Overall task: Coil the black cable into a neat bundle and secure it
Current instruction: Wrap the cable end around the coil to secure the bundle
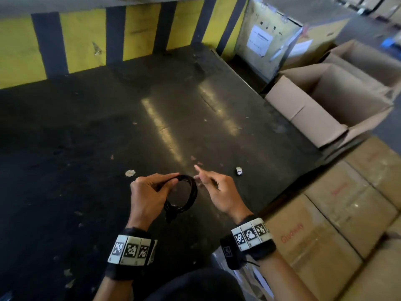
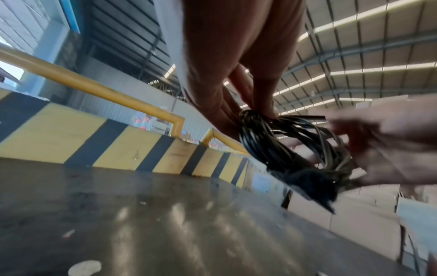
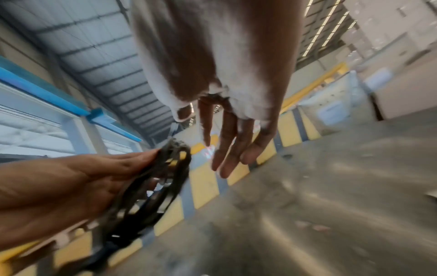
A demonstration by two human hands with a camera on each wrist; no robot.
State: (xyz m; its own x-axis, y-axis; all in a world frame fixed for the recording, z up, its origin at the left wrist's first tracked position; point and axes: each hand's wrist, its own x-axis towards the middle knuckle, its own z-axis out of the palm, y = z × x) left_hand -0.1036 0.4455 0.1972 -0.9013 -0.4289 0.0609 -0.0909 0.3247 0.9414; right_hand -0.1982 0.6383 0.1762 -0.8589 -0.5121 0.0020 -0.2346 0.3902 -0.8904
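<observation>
A: So where's the thin black cable (image 1: pixel 188 195) wound into a round coil?

B: Up over the dark floor (image 1: pixel 91 135), left hand (image 1: pixel 149 193) pinching its top.

A: Right hand (image 1: pixel 217 191)?

B: Just beside the coil, fingers loosely spread, gripping nothing.

The black cable (image 1: pixel 191 192) has a smooth, glossy plastic jacket that catches light along its loops. The dark floor (image 1: pixel 108 127) looks smooth and worn, with a dull sheen and streaky reflections. The boxes (image 1: pixel 325 109) are matt brown cardboard. The striped wall (image 1: pixel 86 40) carries matt, scuffed yellow and black paint.
</observation>
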